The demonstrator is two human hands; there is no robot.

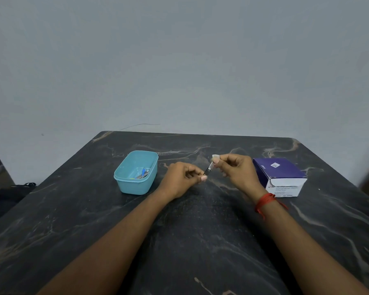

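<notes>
Two pinches — left hand on tool, right hand on wipe.

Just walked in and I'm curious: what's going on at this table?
A person seems to be wiping a small metal tool above a dark marble table. The left hand pinches its lower end; the right hand pinches a white pad against its upper end. A teal tub holding small items stands left, a purple box right.
</notes>
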